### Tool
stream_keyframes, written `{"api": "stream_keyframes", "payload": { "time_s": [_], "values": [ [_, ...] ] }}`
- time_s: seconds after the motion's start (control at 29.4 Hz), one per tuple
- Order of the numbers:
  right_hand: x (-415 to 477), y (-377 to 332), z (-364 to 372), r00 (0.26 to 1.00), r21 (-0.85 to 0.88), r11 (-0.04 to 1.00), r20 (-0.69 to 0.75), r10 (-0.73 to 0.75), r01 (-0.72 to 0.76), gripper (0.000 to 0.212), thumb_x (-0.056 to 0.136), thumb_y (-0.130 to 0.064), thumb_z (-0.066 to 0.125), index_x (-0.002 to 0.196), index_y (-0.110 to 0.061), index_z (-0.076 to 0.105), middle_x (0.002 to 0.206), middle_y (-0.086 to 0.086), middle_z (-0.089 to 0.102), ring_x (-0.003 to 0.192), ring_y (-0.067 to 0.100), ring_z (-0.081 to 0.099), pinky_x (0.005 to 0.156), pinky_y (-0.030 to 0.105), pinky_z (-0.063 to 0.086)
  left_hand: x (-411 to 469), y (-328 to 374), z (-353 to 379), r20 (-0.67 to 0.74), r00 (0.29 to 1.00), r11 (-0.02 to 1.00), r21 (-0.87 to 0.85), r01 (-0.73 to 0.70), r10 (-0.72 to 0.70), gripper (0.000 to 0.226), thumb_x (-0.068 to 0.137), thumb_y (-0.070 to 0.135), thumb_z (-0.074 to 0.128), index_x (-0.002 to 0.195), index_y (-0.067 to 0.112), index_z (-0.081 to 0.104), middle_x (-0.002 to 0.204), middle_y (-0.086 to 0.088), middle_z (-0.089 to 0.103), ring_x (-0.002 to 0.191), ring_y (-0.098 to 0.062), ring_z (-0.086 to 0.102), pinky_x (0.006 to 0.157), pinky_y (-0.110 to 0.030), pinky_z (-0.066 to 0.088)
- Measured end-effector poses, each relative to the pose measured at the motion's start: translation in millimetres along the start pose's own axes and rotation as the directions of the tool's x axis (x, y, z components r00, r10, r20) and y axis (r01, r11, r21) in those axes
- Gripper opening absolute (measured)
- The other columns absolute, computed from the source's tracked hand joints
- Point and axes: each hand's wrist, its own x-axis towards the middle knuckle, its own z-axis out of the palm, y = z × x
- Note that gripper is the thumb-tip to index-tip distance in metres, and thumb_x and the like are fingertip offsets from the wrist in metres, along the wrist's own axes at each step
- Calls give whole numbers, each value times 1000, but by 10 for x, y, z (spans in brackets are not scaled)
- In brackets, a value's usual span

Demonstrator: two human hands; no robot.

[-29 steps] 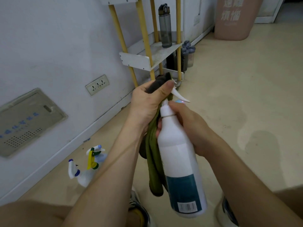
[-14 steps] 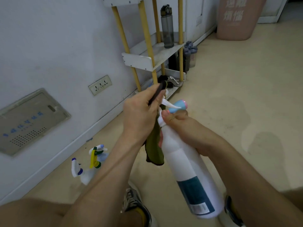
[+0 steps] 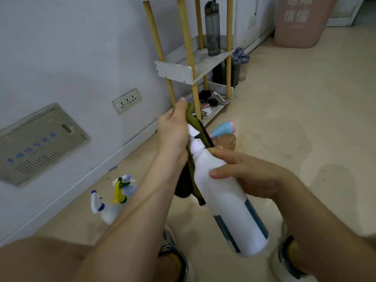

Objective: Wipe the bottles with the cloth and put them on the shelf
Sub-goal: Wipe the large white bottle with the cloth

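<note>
Bottle [image 3: 227, 192], white, teal-labelled, tilted

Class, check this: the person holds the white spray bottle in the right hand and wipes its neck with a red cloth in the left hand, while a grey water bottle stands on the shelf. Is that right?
Not quite. The head view shows the cloth is olive green, not red. The rest holds: the right hand holds the white spray bottle, the left hand wipes its neck, and the grey water bottle stands on the shelf.
</note>
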Motion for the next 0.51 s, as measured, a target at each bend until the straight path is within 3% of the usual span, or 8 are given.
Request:
{"api": "stream_keyframes", "payload": {
  "time_s": [0.03, 0.07, 0.14, 0.2, 0.27, 0.34, 0.41, 0.51],
  "values": [
    [-39, 54, -21, 989, 175, 983, 142, 27, -52, 55, 73, -28, 77, 125, -30, 59, 114, 12, 68, 107, 33, 66, 82, 44, 56, 27, 44, -19, -43, 999, 997, -66, 29, -31, 34, 91, 35, 63, 65, 14, 60, 56, -3, 58, 54, -18, 56, 60, -33, 48],
    [-45, 125, -17, 982, 211, 975, 189, 27, -68, 67, 69, -30, 79, 131, -37, 54, 120, 10, 67, 111, 34, 65, 87, 47, 56, 57, 84, -52, -70, 995, 990, -126, 57, -66, 33, 93, 34, 61, 67, 13, 59, 57, -4, 58, 53, -19, 57, 60, -32, 48],
    [-22, 183, 39, 998, 118, 993, 60, -19, 11, 67, 65, -32, 81, 127, -39, 55, 117, 4, 68, 106, 27, 67, 88, 47, 58, 135, 161, -154, -80, 983, 951, -278, 137, -165, 31, 95, 38, 59, 80, 11, 64, 71, -8, 64, 63, -22, 62, 63, -33, 52],
    [3, 162, 77, 992, 40, 997, -111, -66, 71, 63, 64, -34, 84, 120, -40, 58, 114, 0, 67, 101, 20, 67, 85, 43, 59, 202, 211, -295, -55, 959, 829, -518, 211, -278, 34, 98, 40, 56, 100, 8, 66, 88, -13, 68, 79, -25, 66, 67, -38, 56],
    [30, 121, 93, 958, 44, 993, -272, -94, 109, 53, 72, -32, 84, 118, -36, 57, 111, 1, 65, 96, 17, 67, 78, 37, 59, 147, 221, -368, -17, 955, 770, -597, 227, -295, 38, 99, 41, 52, 103, 6, 66, 97, -15, 70, 88, -27, 67, 72, -42, 56],
    [59, 70, 150, 891, -112, 988, -432, -143, 105, 51, 76, -31, 80, 118, -30, 51, 105, -3, 62, 91, 13, 64, 69, 32, 53, -75, 87, -274, 24, 969, 872, -430, 233, -246, 37, 101, 38, 50, 95, 9, 71, 96, -12, 74, 88, -24, 69, 78, -40, 56],
    [105, 61, 236, 852, -285, 958, -492, -176, 34, 56, 73, -33, 77, 118, -29, 45, 101, -8, 58, 87, 11, 60, 65, 32, 49, -283, -86, -174, 24, 985, 975, -143, 170, -169, 36, 102, 33, 47, 84, 16, 72, 80, -2, 74, 75, -16, 69, 79, -35, 55],
    [148, 112, 225, 836, -332, 942, -528, -150, -41, 66, 70, -43, 76, 124, -25, 43, 106, -3, 61, 87, 15, 61, 62, 31, 47, -458, -232, -167, 132, 989, 975, 218, 30, -60, 33, 104, 33, 42, 94, 18, 69, 86, 0, 73, 82, -16, 67, 82, -36, 53]
  ]
}}
